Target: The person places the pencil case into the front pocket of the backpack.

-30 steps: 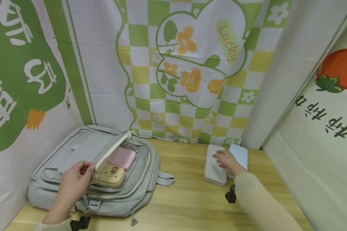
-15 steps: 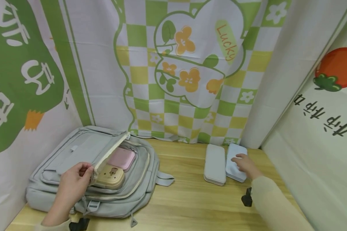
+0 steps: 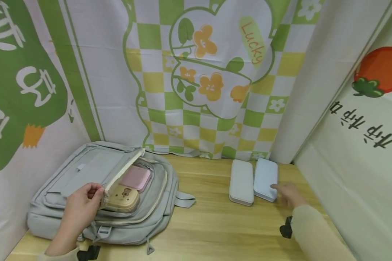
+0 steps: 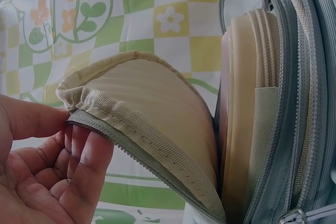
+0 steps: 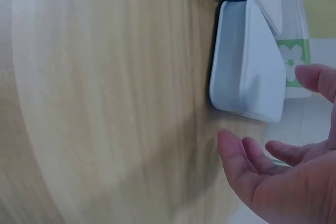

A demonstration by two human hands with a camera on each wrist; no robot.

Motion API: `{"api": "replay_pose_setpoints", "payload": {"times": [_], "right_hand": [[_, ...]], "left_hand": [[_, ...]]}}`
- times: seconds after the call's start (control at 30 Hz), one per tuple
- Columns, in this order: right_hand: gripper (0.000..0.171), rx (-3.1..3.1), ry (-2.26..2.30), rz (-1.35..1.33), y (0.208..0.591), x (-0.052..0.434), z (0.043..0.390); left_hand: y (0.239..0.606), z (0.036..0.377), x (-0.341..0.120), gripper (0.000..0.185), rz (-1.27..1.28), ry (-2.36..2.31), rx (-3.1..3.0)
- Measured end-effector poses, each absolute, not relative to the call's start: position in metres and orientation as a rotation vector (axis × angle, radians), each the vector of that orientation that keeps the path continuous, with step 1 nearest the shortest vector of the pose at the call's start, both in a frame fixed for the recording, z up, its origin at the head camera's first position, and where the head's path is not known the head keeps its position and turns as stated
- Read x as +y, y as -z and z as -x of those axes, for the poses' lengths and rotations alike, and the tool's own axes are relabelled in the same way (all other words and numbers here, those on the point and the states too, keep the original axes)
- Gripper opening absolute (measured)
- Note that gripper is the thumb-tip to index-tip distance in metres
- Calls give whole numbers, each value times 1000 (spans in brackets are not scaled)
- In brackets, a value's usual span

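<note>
Pinching the edge of the backpack flap (image 3: 122, 170), the left hand (image 3: 80, 210) is holding the grey backpack (image 3: 94, 195) open, with thumb and fingers pressed on the cloth rim (image 4: 94, 111). Inside the open pocket a tan case with a little bear (image 3: 122, 198) and a pink case (image 3: 135, 178) are lying flat. Over at about 3 o'clock from the bag, two more cases are sitting side by side on the wooden table (image 3: 209, 224): a white case (image 3: 241, 182) and a pale blue case (image 3: 265, 179). The right hand (image 3: 289, 194) is hanging just beside the near corner of the blue one, fingers spread and loose, gripping nothing. I think the packing is partway along and the blue case is the one being reached for. Next the fingers would need to close round its narrow sides, lift it, and carry it toward 9 o'clock into the open pocket
</note>
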State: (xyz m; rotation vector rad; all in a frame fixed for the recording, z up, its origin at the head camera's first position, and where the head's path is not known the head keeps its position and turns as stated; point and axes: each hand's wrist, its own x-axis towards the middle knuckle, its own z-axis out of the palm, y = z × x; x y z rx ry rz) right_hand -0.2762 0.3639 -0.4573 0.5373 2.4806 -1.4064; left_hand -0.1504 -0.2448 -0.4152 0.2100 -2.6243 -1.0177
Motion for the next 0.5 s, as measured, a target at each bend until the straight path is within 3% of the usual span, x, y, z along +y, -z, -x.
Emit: {"api": "replay_pose_setpoints", "payload": {"times": [0.1,0.5], "right_hand": [[48,2342,1523,-629,460,360,275],[78,2234,1643,-693,470,347,278]], "left_hand": [[415,151,-244,22,-209,1016,-2626],[416,150,-242,21,-220,1003,-2624]]}}
